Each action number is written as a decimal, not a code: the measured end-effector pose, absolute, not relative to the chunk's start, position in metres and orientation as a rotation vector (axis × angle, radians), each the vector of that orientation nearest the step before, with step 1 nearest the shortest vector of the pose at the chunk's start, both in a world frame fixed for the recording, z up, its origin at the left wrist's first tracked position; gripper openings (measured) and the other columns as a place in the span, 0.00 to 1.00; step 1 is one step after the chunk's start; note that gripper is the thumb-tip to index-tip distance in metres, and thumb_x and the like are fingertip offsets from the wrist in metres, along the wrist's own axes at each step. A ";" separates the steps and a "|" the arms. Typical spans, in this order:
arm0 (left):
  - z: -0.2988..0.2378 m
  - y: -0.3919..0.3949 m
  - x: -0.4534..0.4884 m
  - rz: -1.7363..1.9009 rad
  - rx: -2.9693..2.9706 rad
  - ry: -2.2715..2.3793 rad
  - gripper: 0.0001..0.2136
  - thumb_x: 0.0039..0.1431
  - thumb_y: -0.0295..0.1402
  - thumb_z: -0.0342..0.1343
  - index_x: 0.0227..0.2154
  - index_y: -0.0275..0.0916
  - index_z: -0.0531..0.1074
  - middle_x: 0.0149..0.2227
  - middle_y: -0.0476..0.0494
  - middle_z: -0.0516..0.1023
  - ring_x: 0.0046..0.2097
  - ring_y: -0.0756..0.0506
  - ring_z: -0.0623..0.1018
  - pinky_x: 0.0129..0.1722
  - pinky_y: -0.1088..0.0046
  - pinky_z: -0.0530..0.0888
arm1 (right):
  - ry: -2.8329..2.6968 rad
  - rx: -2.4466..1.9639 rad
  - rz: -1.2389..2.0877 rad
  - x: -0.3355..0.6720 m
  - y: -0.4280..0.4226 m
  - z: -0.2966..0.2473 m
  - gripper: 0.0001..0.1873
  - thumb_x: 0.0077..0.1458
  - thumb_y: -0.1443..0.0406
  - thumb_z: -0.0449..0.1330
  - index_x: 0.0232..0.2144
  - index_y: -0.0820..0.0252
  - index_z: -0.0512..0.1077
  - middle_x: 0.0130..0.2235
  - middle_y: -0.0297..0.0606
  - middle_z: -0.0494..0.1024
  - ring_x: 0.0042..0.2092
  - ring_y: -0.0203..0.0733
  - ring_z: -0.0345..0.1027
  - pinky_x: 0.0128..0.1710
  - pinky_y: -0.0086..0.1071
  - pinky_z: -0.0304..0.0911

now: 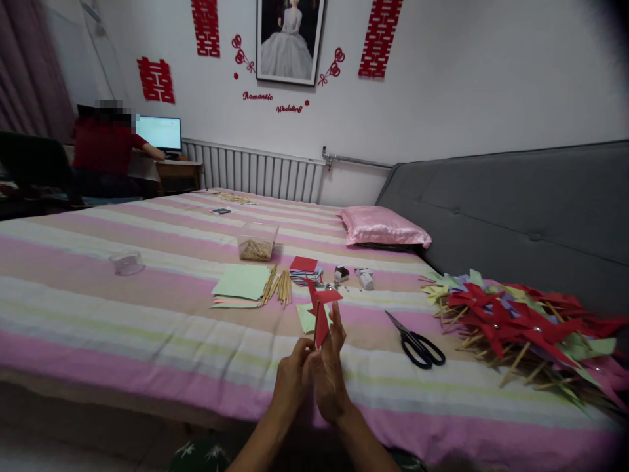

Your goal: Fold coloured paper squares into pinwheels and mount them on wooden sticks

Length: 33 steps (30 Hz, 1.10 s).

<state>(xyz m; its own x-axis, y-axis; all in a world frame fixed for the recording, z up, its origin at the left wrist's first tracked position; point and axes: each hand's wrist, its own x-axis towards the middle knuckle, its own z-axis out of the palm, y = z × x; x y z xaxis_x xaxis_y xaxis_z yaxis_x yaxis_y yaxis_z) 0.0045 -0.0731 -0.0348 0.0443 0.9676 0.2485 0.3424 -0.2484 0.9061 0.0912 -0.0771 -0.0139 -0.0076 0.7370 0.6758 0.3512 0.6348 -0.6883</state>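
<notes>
My two hands meet over the near edge of the bed and hold a red paper pinwheel upright between them. My left hand is closed low on its stick. My right hand presses against the paper with its fingers together and pointing up. A light green sheet lies on the bedspread just behind the pinwheel. Black scissors lie to the right of my hands.
A heap of finished pinwheels lies at the right by the grey headboard. Green paper, wooden sticks, stacked coloured paper, a clear box of sticks and a pink pillow lie on the striped bedspread. A person sits at a monitor at far left.
</notes>
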 end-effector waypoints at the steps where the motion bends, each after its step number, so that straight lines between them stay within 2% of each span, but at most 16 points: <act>1: -0.035 -0.073 0.005 1.215 1.661 1.335 0.11 0.57 0.39 0.43 0.35 0.41 0.67 0.22 0.48 0.75 0.24 0.46 0.72 0.25 0.75 0.62 | -1.606 -0.919 0.383 0.091 -0.077 -0.014 0.32 0.58 0.48 0.37 0.62 0.51 0.44 0.65 0.39 0.36 0.64 0.52 0.29 0.57 0.53 0.43; 7: -0.037 -0.073 0.004 1.224 1.673 1.337 0.09 0.56 0.37 0.45 0.34 0.42 0.67 0.20 0.51 0.72 0.23 0.47 0.71 0.24 0.76 0.61 | -1.571 -0.929 0.359 0.089 -0.076 -0.015 0.33 0.57 0.46 0.36 0.61 0.52 0.47 0.65 0.40 0.40 0.64 0.53 0.32 0.56 0.53 0.45; 11: -0.038 -0.072 0.003 1.219 1.670 1.315 0.08 0.56 0.36 0.45 0.35 0.41 0.66 0.23 0.49 0.74 0.25 0.47 0.72 0.25 0.75 0.62 | -1.595 -0.916 0.399 0.089 -0.075 -0.015 0.35 0.56 0.45 0.36 0.61 0.53 0.47 0.65 0.39 0.37 0.64 0.53 0.32 0.56 0.52 0.45; 16: -0.035 -0.073 0.001 1.265 1.599 1.236 0.07 0.56 0.36 0.45 0.35 0.41 0.65 0.25 0.49 0.74 0.26 0.47 0.72 0.27 0.75 0.65 | -1.600 -0.938 0.350 0.087 -0.076 -0.013 0.33 0.57 0.46 0.37 0.60 0.52 0.49 0.65 0.41 0.40 0.63 0.54 0.34 0.55 0.56 0.42; 21: -0.032 -0.071 -0.003 1.326 1.453 1.075 0.07 0.56 0.37 0.47 0.34 0.40 0.64 0.25 0.49 0.73 0.27 0.48 0.72 0.27 0.75 0.66 | -1.651 -0.992 0.402 0.085 -0.078 -0.013 0.34 0.54 0.43 0.37 0.59 0.48 0.52 0.65 0.36 0.35 0.63 0.56 0.36 0.53 0.54 0.47; 24: -0.031 -0.067 -0.007 1.350 1.303 0.981 0.08 0.54 0.38 0.50 0.33 0.39 0.64 0.27 0.48 0.74 0.30 0.47 0.73 0.31 0.74 0.69 | -1.621 -0.955 0.397 0.086 -0.079 -0.011 0.33 0.55 0.44 0.40 0.58 0.50 0.56 0.65 0.40 0.40 0.62 0.57 0.40 0.52 0.54 0.50; 28: -0.027 -0.063 -0.010 1.376 1.195 0.897 0.10 0.51 0.39 0.54 0.30 0.37 0.67 0.30 0.46 0.73 0.33 0.47 0.73 0.35 0.71 0.70 | -1.562 -0.979 0.346 0.091 -0.080 -0.007 0.26 0.57 0.52 0.46 0.56 0.55 0.59 0.62 0.44 0.49 0.61 0.55 0.44 0.54 0.54 0.49; 33: -0.027 -0.062 -0.012 1.367 1.087 0.889 0.13 0.47 0.41 0.58 0.28 0.36 0.68 0.27 0.49 0.71 0.27 0.50 0.72 0.31 0.72 0.69 | -1.438 -1.071 0.280 0.095 -0.075 -0.008 0.20 0.58 0.60 0.47 0.51 0.59 0.61 0.56 0.48 0.60 0.58 0.51 0.51 0.54 0.51 0.50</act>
<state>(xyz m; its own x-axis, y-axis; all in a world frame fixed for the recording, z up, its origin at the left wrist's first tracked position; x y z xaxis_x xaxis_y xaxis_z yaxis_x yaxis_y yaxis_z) -0.0116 -0.0619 -0.0268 0.0449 0.9925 0.1138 -0.2984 -0.0954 0.9497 0.0948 -0.0747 -0.0082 0.1908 0.7304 0.6558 0.4310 0.5379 -0.7245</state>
